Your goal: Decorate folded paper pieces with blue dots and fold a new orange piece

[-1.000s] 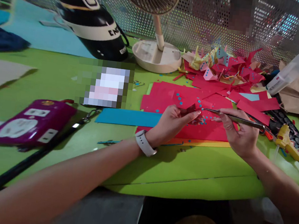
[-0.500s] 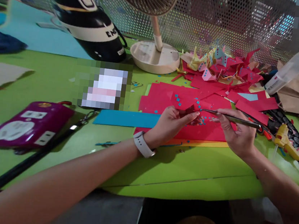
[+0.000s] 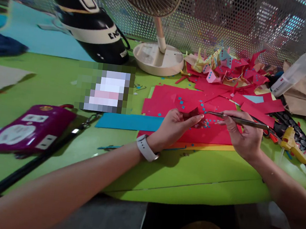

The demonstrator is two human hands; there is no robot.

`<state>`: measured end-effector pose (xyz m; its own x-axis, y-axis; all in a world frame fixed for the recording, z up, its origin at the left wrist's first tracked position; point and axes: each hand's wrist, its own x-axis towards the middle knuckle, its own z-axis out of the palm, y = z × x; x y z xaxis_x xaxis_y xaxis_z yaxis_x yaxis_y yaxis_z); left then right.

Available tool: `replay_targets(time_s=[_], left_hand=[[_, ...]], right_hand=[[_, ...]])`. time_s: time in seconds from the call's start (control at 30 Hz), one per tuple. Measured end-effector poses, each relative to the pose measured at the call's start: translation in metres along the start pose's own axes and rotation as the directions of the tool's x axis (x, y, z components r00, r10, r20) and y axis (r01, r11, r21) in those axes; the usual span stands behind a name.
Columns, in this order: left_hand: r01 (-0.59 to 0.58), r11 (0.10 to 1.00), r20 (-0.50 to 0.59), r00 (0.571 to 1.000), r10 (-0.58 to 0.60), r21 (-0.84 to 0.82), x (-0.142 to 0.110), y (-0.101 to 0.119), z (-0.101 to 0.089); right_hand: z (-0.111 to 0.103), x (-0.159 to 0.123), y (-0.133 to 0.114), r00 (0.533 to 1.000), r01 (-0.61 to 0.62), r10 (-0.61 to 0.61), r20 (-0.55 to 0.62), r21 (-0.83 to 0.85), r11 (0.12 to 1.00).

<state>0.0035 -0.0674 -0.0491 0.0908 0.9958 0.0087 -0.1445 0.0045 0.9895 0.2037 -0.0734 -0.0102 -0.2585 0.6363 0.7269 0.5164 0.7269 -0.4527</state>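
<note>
My left hand (image 3: 175,126) pinches a small folded piece of red paper (image 3: 191,113) between thumb and fingers. A pair of metal tweezers (image 3: 241,121) lies in my right hand (image 3: 243,135), its tip pointing left and meeting my left fingertips. Whether the tip grips anything is too small to tell. Under both hands lie sheets of red paper (image 3: 161,95), with tiny blue paper squares (image 3: 181,102) scattered over them. A blue paper strip (image 3: 129,122) runs beneath my left hand. Part of the folded piece is hidden by my fingers.
Behind the hands stand a fan (image 3: 158,61) and a black-and-white bottle (image 3: 96,29). Folded paper shapes (image 3: 226,66) pile up beside a clear glue bottle (image 3: 296,74). A yellow glue gun (image 3: 291,144) sits right, a purple pouch (image 3: 30,127) left, near a blurred-out phone (image 3: 108,90).
Almost nothing differs. The tweezers' rear end has shifted very slightly in my right hand; my left hand keeps its place with the folded red paper.
</note>
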Motion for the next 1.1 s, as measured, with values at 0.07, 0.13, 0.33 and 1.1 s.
replay_targets(time_s=[0.07,0.13,0.33,1.1], left_hand=[[0.004,1.0,-0.005,1.0,-0.004,-0.007,0.0,0.0,0.0],[0.009,1.0,-0.006,1.0,-0.009,-0.011,0.0,0.0,0.0],[0.009,1.0,-0.002,1.0,-0.009,-0.005,0.0,-0.001,0.001],[-0.068,0.997,-0.002,0.998,0.068,-0.032,0.004,-0.001,-0.002]], right_hand=[[0.0,0.0,0.0,1.0,-0.022,0.022,0.001,0.011,1.0],[0.001,0.0,0.001,0.999,-0.035,0.035,0.003,0.025,0.999],[0.001,0.0,0.003,0.999,-0.049,0.049,0.009,0.021,0.999],[-0.025,0.019,0.048,0.914,0.137,-0.004,0.406,-0.3,0.944]])
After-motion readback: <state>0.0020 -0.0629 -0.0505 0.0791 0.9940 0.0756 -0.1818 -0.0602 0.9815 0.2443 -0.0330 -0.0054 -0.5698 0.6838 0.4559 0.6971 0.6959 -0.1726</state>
